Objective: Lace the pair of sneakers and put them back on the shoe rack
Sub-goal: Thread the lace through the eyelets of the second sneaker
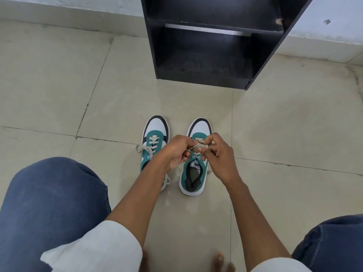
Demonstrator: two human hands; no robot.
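Both hands are working over the right sneaker (193, 173): I am pinching 1 strand of its lace (197, 147) with the left hand (177, 152), fingers curled closed around it, while the right hand (218, 154) is nipping the other strand between thumb and fingertips, the remaining fingers loosely bent. Those 2 hands are meeting just above the tongue, so I judge I am in the middle of tying the knot on this shoe. It is sitting upright on the tiled floor (59, 95), toe pointing toward the black shoe rack (206, 55), which is standing well apart from it against the wall. The left sneaker (155, 142) is resting just beside it, also toe-forward, with its lace already crossed through the eyelets and loose ends trailing onto the floor on the outer side; my left forearm is covering its heel. I am expecting the flat lace to behave as soft and limp, slipping easily out of a light pinch, so I am keeping tension on both strands close to the top eyelets. Each shoe looks light, with a firm sole and a soft upper; for carrying, I would be taking hold at the heel collar or hooking fingers inside the opening. On the rack, 2 dark shelves are showing, and whether anything is lying deep inside them I cannot tell.
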